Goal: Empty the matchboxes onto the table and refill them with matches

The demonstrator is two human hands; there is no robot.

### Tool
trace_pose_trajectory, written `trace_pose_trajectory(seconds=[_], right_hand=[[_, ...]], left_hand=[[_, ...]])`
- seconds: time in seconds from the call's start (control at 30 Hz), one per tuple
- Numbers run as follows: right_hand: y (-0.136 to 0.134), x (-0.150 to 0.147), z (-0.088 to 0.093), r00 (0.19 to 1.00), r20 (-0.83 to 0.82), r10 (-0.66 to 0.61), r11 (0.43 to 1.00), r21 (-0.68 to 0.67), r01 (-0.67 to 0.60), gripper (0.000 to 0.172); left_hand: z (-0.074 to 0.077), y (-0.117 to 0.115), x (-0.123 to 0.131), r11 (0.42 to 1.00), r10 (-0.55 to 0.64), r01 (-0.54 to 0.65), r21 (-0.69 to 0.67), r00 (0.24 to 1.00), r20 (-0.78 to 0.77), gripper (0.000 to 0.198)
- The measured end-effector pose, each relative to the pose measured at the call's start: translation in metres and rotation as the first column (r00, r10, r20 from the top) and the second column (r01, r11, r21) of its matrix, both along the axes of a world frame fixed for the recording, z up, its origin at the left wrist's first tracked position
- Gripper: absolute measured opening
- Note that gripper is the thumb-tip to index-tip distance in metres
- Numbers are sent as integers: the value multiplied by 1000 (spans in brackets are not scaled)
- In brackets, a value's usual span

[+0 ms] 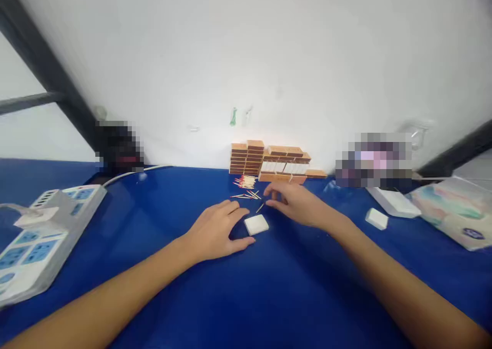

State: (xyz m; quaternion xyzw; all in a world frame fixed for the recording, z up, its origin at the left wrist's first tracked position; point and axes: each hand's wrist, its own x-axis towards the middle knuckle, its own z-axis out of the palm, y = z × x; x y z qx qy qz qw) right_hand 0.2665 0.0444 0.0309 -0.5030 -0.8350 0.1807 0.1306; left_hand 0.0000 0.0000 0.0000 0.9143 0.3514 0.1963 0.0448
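Observation:
My left hand (217, 231) rests on the blue table, thumb and fingers spread around the left side of a small white box (256, 224). A gap shows between the thumb and the box, so the hand does not grip it. My right hand (294, 203) hovers just beyond the box, with its fingers bent and the thumb apart from them. By its thumb tip lies a single match (260, 207); whether they touch I cannot tell. Several loose red-tipped matches (248, 195) are scattered between the hands, and a thicker pile of matches (246, 181) lies behind them.
Stacked matchboxes (246, 159) stand against the white wall, beside a lower row of boxes (284, 164). A white power strip (57, 251) with a plug sits at left. At right are a small white block (376, 219), a longer white object (395, 203) and a tissue pack (455, 210).

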Motion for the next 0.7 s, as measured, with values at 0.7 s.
trace_pose_trajectory(seconds=[0.7], right_hand=[[-15, -11, -14, 941, -335, 48, 999, 36, -38, 32]], left_hand=[[2, 5, -2, 1000, 17, -15, -26, 998, 65, 25]])
